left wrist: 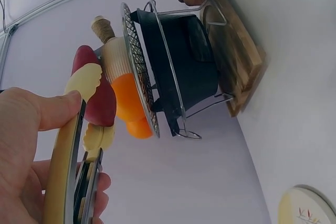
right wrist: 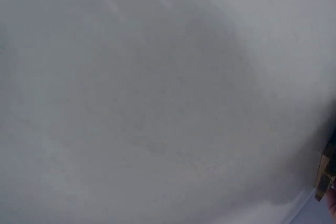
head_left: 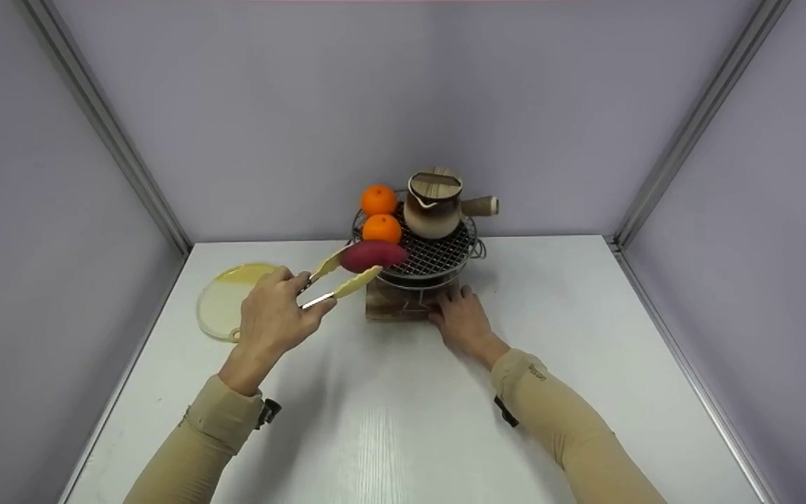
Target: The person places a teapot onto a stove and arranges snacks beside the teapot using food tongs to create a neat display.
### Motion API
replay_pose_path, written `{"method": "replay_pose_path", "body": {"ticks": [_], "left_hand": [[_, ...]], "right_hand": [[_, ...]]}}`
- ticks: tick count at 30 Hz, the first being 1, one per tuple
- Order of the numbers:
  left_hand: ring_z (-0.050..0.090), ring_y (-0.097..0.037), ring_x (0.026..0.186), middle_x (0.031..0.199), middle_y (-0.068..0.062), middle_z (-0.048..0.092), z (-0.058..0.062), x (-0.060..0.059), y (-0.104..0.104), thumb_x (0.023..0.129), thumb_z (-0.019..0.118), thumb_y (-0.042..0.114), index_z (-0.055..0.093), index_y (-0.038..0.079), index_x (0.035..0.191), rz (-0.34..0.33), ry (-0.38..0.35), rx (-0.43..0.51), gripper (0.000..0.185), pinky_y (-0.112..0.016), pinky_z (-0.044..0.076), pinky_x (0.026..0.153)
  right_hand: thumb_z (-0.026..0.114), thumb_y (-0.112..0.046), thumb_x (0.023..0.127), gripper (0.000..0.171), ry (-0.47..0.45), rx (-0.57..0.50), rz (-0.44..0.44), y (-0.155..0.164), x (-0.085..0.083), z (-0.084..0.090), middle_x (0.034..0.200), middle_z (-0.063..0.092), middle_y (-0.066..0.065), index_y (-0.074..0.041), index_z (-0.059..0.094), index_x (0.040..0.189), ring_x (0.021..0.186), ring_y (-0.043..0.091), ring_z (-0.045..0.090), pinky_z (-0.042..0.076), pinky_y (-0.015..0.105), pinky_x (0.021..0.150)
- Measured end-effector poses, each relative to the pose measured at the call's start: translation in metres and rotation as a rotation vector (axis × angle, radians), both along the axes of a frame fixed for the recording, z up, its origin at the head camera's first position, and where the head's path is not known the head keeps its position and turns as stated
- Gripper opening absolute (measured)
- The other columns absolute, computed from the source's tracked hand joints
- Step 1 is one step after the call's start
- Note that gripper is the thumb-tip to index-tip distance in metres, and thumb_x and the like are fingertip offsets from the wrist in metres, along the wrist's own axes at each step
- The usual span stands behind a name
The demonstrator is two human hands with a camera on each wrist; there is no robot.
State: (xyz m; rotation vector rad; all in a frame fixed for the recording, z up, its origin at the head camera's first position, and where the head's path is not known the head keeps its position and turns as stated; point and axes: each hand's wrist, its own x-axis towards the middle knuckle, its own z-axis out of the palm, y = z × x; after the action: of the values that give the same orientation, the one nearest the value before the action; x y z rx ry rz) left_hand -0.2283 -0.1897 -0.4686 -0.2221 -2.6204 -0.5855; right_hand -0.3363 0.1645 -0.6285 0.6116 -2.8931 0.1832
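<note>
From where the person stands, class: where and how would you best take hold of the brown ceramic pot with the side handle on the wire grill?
Probably grip the brown ceramic pot by its stubby side handle, coming from the right. The handle juts out level toward that side, clear of the two oranges on the left, and the right hand is nearer.

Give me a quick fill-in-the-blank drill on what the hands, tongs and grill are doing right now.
1. The left hand grips yellow-tipped metal tongs that pinch a ____ sweet potato.
2. On the round wire grill sit a brown ceramic pot and ____ oranges.
3. The right hand rests against the stove's ____ base.
4. The pale yellow round plate lies on the white table, on the person's ____ side.

Missing words: purple; two; wooden; left
</note>
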Motion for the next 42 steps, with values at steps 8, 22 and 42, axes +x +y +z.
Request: {"method": "replay_pose_path", "body": {"ticks": [8, 22, 42], "left_hand": [[0.068, -0.036, 0.086, 0.096, -0.013, 0.072, 0.001, -0.005, 0.012, 0.085, 0.094, 0.05, 0.084, 0.008, 0.124, -0.02, -0.011, -0.003, 0.058, -0.057, 0.059, 0.069], [0.071, -0.038, 0.089, 0.099, -0.013, 0.075, -0.002, -0.013, 0.037, 0.088, 0.092, 0.052, 0.086, 0.011, 0.125, -0.045, -0.038, -0.024, 0.056, -0.054, 0.059, 0.071], [0.071, -0.038, 0.092, 0.099, -0.012, 0.073, -0.002, -0.027, 0.07, 0.087, 0.092, 0.052, 0.086, 0.013, 0.121, -0.066, -0.124, 0.001, 0.053, -0.057, 0.059, 0.076]], "right_hand": [[0.066, -0.041, 0.113, 0.054, 0.014, -0.026, 0.001, 0.0, 0.001, -0.001, 0.148, 0.06, 0.023, -0.006, 0.059, 0.154, 0.124, 0.042, 0.058, 0.055, 0.06, 0.106], [0.069, -0.037, 0.112, 0.054, 0.015, -0.067, 0.022, 0.001, 0.0, -0.004, 0.151, 0.059, 0.023, -0.005, 0.058, 0.154, 0.123, 0.043, 0.057, 0.055, 0.061, 0.102], [0.067, -0.039, 0.113, 0.06, -0.006, -0.039, 0.013, -0.001, -0.003, -0.003, 0.156, 0.057, 0.024, -0.004, 0.054, 0.16, 0.122, 0.044, 0.057, 0.054, 0.061, 0.102]]}}
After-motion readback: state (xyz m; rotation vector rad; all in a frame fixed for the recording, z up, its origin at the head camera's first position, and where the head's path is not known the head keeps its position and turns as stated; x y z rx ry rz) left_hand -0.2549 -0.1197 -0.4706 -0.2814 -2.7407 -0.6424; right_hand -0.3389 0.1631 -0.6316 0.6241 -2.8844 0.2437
